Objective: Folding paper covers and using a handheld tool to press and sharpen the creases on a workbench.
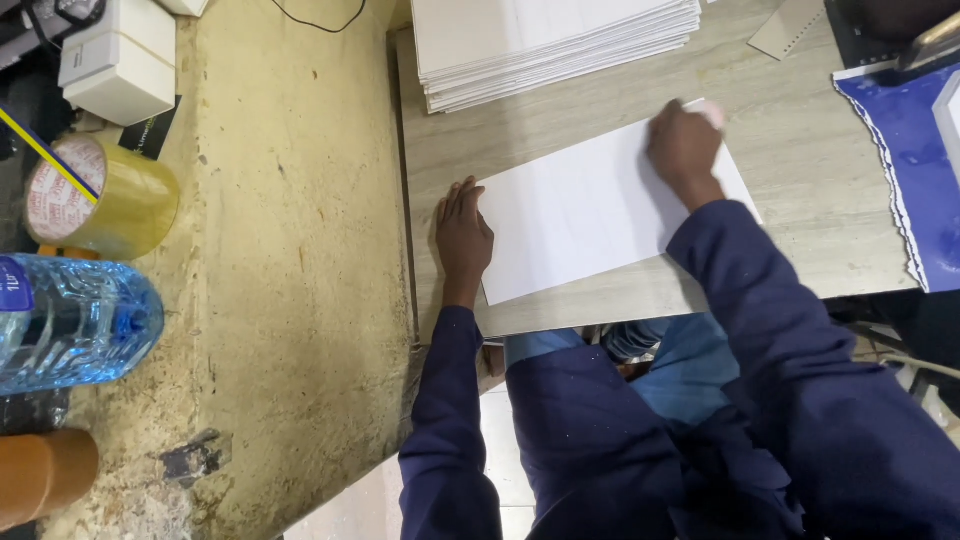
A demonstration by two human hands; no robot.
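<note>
Head view, looking straight down: nearest you, at the bottom of the frame, are your dark blue sleeves and lap. Just above them, mid-frame, a white sheet (590, 215) lies flat and slightly askew on the pale wooden table (800, 170). Your left hand (462, 238) rests with fingers together against the sheet's left edge, flat and open, gripping nothing; it looks placed there to keep the sheet from sliding. Your right hand (685, 148) is curled into a loose fist pressing down near the sheet's upper right corner; something pale shows just past the knuckles, but you cannot tell whether the fingers hold it.

Farther up, at the top centre, a stack of white sheets (555, 45) sits on the same table, within reach. At the right edge lies a blue sheet (915, 160) with a ragged border. Left of the table, on the rough yellowish ledge (280, 250), stand a water bottle (70, 320), a roll of tape (100, 195) and a white box (120, 60).
</note>
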